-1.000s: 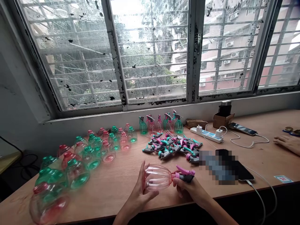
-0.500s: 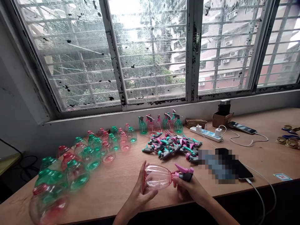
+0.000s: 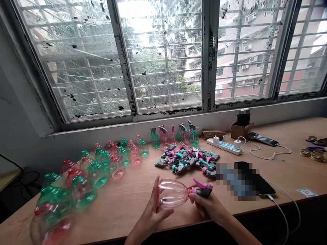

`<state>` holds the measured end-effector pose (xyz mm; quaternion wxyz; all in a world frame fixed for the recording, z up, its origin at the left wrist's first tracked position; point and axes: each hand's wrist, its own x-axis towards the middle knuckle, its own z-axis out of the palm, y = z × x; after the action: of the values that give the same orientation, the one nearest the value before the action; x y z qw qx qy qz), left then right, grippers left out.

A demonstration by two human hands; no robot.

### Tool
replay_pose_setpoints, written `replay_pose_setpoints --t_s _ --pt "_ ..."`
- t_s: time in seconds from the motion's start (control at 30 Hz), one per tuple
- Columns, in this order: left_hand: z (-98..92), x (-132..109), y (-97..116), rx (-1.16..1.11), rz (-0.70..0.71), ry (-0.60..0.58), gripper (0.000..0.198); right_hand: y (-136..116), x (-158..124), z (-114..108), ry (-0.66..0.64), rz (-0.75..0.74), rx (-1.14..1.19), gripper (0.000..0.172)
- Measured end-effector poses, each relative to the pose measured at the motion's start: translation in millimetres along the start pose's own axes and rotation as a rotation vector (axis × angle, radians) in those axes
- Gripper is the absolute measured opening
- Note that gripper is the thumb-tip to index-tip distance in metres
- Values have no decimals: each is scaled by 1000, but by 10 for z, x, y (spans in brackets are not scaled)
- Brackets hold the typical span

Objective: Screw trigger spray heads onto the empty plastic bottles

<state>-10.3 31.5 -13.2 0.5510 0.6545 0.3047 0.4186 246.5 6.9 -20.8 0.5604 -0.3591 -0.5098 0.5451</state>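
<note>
A clear pink spray bottle [image 3: 172,193] lies on its side in the air above the table's front edge, its base to the left. My left hand [image 3: 155,209] is closed around the base, thumb below and fingers behind it. At the neck, my right hand [image 3: 205,204] grips the pink collar of the grey-and-pink trigger spray head [image 3: 203,189]. The head sits against the bottle's mouth; whether it is screwed tight I cannot tell. Just beyond lies a pile of loose spray heads [image 3: 187,158] in pink, teal and grey.
Several open green and pink bottles [image 3: 84,192] stand on the left of the wooden table [image 3: 122,211]. Fitted spray bottles [image 3: 155,139] line the wall under the window. To the right are a power strip [image 3: 224,145], a cabled phone [image 3: 255,178], another phone [image 3: 263,139] and a small cardboard box [image 3: 242,130].
Both hands still hold the pink bottle and its spray head. The right hand and the head have shifted very slightly right; the right fingers have changed position a little at the collar.
</note>
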Motion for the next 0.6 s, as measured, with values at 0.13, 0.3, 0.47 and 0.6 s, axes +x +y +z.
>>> replay_pose_setpoints --t_s 0.13,0.3,0.47,0.6 --pt "26 2 15 7 2 -10 116 -10 -12 -6 -9 8 6 46" --pt "66 -25 108 -75 -32 -7 128 -12 -46 11 1 24 25 53" --pt "84 -20 123 -62 -57 -7 123 2 -43 11 41 12 19 60" --pt "81 12 49 -31 -2 13 129 0 -21 -5 -8 11 -6 56"
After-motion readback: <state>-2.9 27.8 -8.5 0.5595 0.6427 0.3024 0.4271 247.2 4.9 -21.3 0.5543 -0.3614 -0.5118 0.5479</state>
